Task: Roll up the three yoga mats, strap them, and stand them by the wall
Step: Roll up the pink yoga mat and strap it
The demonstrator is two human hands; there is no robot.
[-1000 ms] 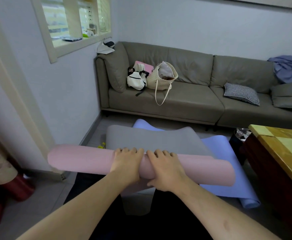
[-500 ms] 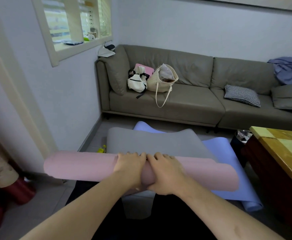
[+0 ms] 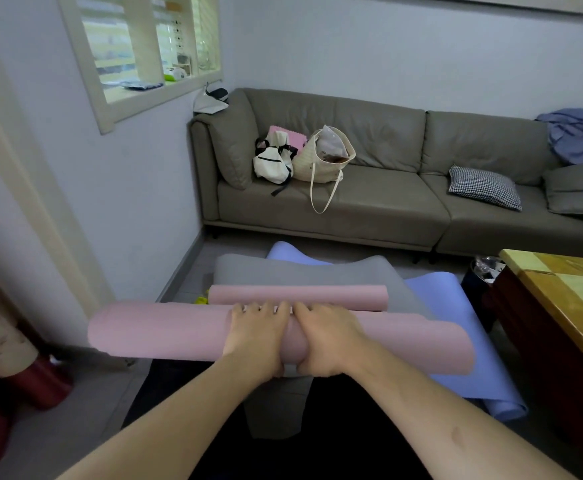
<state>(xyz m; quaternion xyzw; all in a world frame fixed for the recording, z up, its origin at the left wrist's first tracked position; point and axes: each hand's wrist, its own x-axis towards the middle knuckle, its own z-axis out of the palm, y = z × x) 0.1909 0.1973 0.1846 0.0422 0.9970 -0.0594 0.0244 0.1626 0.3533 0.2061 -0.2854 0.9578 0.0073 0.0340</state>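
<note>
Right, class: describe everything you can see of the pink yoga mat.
The pink yoga mat is matte, plain and foam-like, and mostly rolled into a thick tube lying crosswise in front of the person. A short strip of it shows beyond the roll, over the grey mat. The left hand and right hand grip the roll's middle side by side, fingers curled over the top. No strap is visible.

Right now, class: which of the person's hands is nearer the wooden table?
Right. The right hand grips the pink mat on the wooden table's side; the left hand sits beside it, farther away.
</note>
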